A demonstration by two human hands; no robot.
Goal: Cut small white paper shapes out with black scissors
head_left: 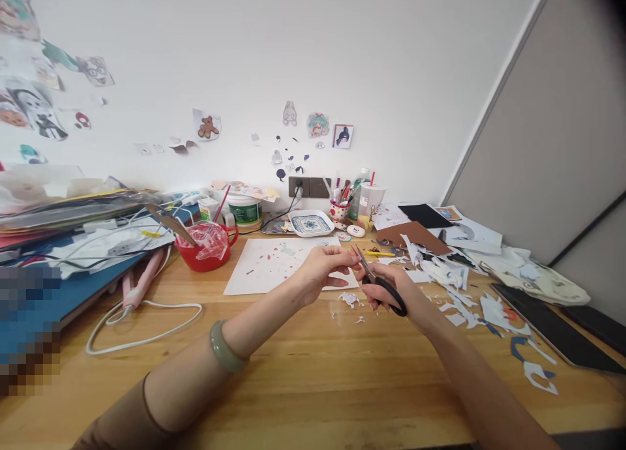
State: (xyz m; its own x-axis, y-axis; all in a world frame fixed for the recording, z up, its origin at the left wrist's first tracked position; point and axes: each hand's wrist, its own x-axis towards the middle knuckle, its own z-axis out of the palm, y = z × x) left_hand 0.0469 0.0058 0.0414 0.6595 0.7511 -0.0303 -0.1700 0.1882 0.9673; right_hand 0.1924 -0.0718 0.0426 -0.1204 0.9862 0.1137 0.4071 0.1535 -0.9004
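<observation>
Black-handled scissors (374, 278) clamped in R hand (408, 290), blades jutting out past grip; long axis diag., tips up-left twd L hand (317, 270), pinched together, contents too small to tell. Paper scrap (350, 299) nearby, on wood table (342, 365); white sheet (264, 264) beyond.

Piece (358, 255) in left hand (325, 268), too small for recognition.
</observation>
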